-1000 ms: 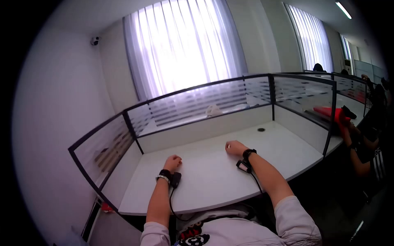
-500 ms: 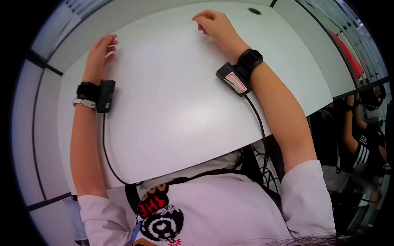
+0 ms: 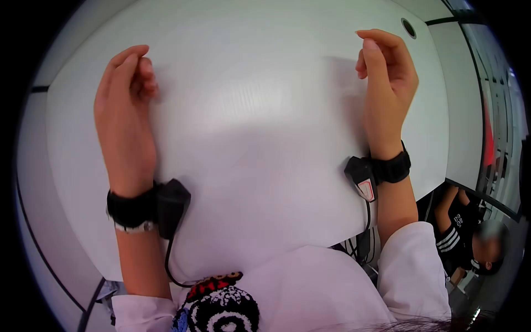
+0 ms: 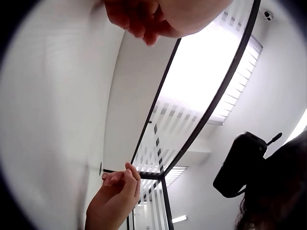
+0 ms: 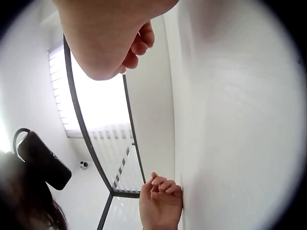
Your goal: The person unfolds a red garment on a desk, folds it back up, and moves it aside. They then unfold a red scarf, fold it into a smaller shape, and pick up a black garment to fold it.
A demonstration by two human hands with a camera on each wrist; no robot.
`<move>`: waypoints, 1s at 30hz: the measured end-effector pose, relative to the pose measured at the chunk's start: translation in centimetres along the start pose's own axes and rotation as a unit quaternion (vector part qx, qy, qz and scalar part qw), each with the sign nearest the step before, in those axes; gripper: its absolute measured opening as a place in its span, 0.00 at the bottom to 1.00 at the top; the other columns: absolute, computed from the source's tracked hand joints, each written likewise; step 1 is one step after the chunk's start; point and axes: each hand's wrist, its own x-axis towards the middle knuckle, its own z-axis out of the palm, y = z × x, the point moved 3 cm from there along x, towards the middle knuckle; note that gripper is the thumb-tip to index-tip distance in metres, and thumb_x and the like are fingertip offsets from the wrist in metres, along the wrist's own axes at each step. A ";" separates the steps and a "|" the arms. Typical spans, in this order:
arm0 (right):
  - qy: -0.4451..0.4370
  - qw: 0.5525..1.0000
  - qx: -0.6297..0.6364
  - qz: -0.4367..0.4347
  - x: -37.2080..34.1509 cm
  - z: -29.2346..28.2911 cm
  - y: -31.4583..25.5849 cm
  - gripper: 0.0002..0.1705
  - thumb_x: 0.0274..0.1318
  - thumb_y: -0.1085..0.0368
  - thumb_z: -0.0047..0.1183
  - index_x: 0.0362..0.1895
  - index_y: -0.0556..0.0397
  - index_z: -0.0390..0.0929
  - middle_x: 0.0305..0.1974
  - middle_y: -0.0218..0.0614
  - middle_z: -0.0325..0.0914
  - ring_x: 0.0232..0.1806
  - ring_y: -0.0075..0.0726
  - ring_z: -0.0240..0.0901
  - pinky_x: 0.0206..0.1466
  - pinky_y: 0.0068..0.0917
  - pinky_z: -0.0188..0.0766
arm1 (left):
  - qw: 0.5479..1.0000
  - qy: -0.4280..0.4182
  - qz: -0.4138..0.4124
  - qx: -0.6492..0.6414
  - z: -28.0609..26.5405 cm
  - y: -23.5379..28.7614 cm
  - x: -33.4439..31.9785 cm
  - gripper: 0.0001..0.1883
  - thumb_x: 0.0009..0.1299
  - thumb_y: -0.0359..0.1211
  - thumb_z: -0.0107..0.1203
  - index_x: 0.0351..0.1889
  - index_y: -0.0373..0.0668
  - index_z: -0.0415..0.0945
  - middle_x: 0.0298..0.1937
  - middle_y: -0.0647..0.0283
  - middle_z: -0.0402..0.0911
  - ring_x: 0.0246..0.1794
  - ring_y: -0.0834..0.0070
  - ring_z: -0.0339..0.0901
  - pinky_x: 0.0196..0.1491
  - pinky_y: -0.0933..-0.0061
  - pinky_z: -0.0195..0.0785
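desk (image 3: 254,160) is filling the middle of the head frame. left hand (image 3: 124,110) is showing over it at upper left, right hand (image 3: 391,83) at upper right; the two are sitting well apart, fingers loosely curling, cannot tell if either is touching the desk top. left camera box (image 3: 173,207) is riding beside the left wrist, right camera box (image 3: 360,178) beside the right one, showing a red-edged label. round grommet (image 3: 409,28) is sitting at upper right. seated person (image 3: 460,224) in dark clothing is showing at lower right. window (image 4: 196,72) is glowing upper right in the left wrist view.
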 end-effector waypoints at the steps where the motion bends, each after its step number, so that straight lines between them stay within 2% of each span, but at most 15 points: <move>1: 0.009 1.000 -0.014 -0.017 -0.2 0.0 0.1 0.09 0.68 0.67 0.51 0.45 0.57 0.81 0.25 0.26 0.71 0.28 0.19 0.63 0.33 0.19 0.59 | 1.000 -0.007 -0.004 0.003 0.2 0.2 -0.2 0.15 0.80 0.34 0.45 0.52 0.31 0.77 0.35 0.68 0.75 0.36 0.80 0.68 0.45 0.77 0.64; 3: 0.017 0.999 -0.019 -0.035 0.0 -0.5 0.7 0.10 0.68 0.68 0.50 0.45 0.58 0.81 0.26 0.27 0.72 0.28 0.19 0.64 0.32 0.19 0.59 | 1.000 -0.016 -0.007 0.011 0.0 0.1 -0.1 0.14 0.81 0.34 0.44 0.54 0.33 0.73 0.35 0.69 0.70 0.37 0.79 0.65 0.46 0.76 0.61; 4: 0.046 0.999 -0.016 -0.015 0.1 -0.6 0.8 0.10 0.69 0.68 0.49 0.46 0.59 0.81 0.25 0.28 0.71 0.27 0.20 0.64 0.34 0.20 0.60 | 0.999 -0.021 -0.024 -0.037 -0.8 0.0 0.1 0.15 0.81 0.34 0.44 0.55 0.32 0.72 0.36 0.69 0.69 0.38 0.79 0.65 0.47 0.76 0.61; 6: 0.043 0.999 0.015 -0.011 0.4 -0.9 1.3 0.11 0.69 0.69 0.47 0.46 0.60 0.81 0.23 0.27 0.68 0.26 0.21 0.61 0.37 0.23 0.62 | 0.991 -0.042 -0.048 -0.118 -2.1 -0.1 0.5 0.15 0.81 0.33 0.45 0.57 0.31 0.70 0.37 0.68 0.66 0.39 0.79 0.64 0.47 0.75 0.60; 10: 0.030 0.999 -0.005 -0.012 0.4 -1.4 1.1 0.12 0.69 0.69 0.46 0.47 0.61 0.81 0.23 0.28 0.67 0.26 0.23 0.59 0.39 0.26 0.63 | 0.983 -0.015 -0.079 -0.165 -2.4 0.3 0.3 0.15 0.81 0.32 0.42 0.57 0.30 0.69 0.39 0.67 0.65 0.39 0.78 0.61 0.46 0.74 0.60; 13: 0.036 0.999 0.001 -0.014 0.5 -1.1 1.0 0.12 0.69 0.69 0.46 0.47 0.62 0.81 0.23 0.28 0.67 0.26 0.23 0.60 0.38 0.25 0.63 | 0.984 -0.010 -0.085 -0.157 -1.8 0.3 -0.4 0.14 0.80 0.31 0.41 0.56 0.31 0.68 0.38 0.68 0.64 0.38 0.78 0.61 0.45 0.74 0.59; 15: 0.057 0.997 0.007 0.042 0.3 -1.0 0.8 0.12 0.69 0.69 0.46 0.47 0.62 0.81 0.23 0.28 0.68 0.26 0.22 0.60 0.37 0.23 0.62 | 0.984 0.006 -0.105 -0.144 -1.3 0.3 -0.6 0.16 0.79 0.36 0.43 0.53 0.32 0.72 0.35 0.68 0.68 0.36 0.79 0.63 0.43 0.75 0.59; 19: 0.042 0.998 0.031 0.024 0.4 -1.3 1.1 0.11 0.69 0.68 0.48 0.46 0.61 0.80 0.23 0.27 0.68 0.25 0.20 0.61 0.35 0.21 0.60 | 0.985 -0.006 -0.113 -0.131 -0.7 0.3 -0.9 0.12 0.81 0.33 0.41 0.52 0.34 0.70 0.36 0.69 0.64 0.37 0.79 0.60 0.43 0.74 0.58; 21: 0.048 0.997 0.030 0.053 0.0 -1.2 1.1 0.11 0.69 0.68 0.48 0.46 0.60 0.80 0.23 0.27 0.68 0.26 0.19 0.61 0.33 0.20 0.59 | 0.992 -0.002 -0.095 -0.085 -0.5 0.1 -1.1 0.12 0.81 0.34 0.42 0.51 0.35 0.71 0.36 0.69 0.65 0.37 0.79 0.61 0.43 0.75 0.59; 22: 0.044 0.998 0.024 0.028 0.3 -1.3 0.9 0.10 0.69 0.67 0.49 0.46 0.59 0.80 0.24 0.27 0.69 0.26 0.18 0.62 0.32 0.19 0.58 | 0.993 0.009 -0.094 -0.067 -0.8 0.0 -1.3 0.12 0.81 0.34 0.42 0.51 0.35 0.71 0.35 0.69 0.65 0.37 0.79 0.61 0.43 0.75 0.59; 23: 0.057 0.995 0.006 0.079 -0.2 -0.9 0.8 0.10 0.68 0.67 0.50 0.46 0.58 0.80 0.24 0.26 0.70 0.25 0.18 0.63 0.30 0.19 0.57 | 0.994 0.016 -0.094 -0.055 -0.6 -0.3 -1.1 0.12 0.81 0.34 0.42 0.52 0.35 0.71 0.35 0.69 0.65 0.36 0.80 0.62 0.43 0.75 0.59; 25: 0.026 0.998 0.037 0.053 0.4 -0.7 0.6 0.09 0.68 0.67 0.50 0.45 0.58 0.80 0.24 0.26 0.71 0.24 0.18 0.63 0.29 0.19 0.56 | 0.995 0.020 -0.093 -0.036 -0.7 0.2 -0.8 0.12 0.81 0.33 0.40 0.50 0.36 0.72 0.33 0.68 0.66 0.35 0.80 0.62 0.42 0.75 0.59; 26: 0.027 0.992 0.066 0.099 0.1 -0.8 0.7 0.06 0.69 0.70 0.51 0.44 0.57 0.80 0.24 0.22 0.71 0.25 0.15 0.65 0.30 0.16 0.60 | 0.996 0.038 -0.082 0.003 0.1 0.4 -1.0 0.11 0.80 0.33 0.41 0.48 0.37 0.72 0.32 0.68 0.67 0.34 0.81 0.63 0.40 0.77 0.58; 27: 0.027 0.993 0.070 0.089 0.1 -0.8 0.5 0.06 0.69 0.70 0.51 0.44 0.57 0.80 0.24 0.22 0.71 0.25 0.15 0.65 0.30 0.16 0.60 | 0.995 0.051 -0.072 0.041 0.8 0.5 -1.3 0.10 0.80 0.33 0.42 0.46 0.37 0.73 0.30 0.68 0.68 0.32 0.82 0.64 0.37 0.78 0.58; 30: 0.019 0.986 0.082 0.141 0.1 -0.8 1.0 0.07 0.70 0.70 0.49 0.45 0.59 0.78 0.24 0.23 0.70 0.24 0.15 0.62 0.29 0.17 0.59 | 0.994 0.046 -0.068 0.077 1.2 0.6 -1.7 0.09 0.79 0.31 0.43 0.44 0.38 0.73 0.28 0.69 0.68 0.30 0.83 0.64 0.36 0.80 0.58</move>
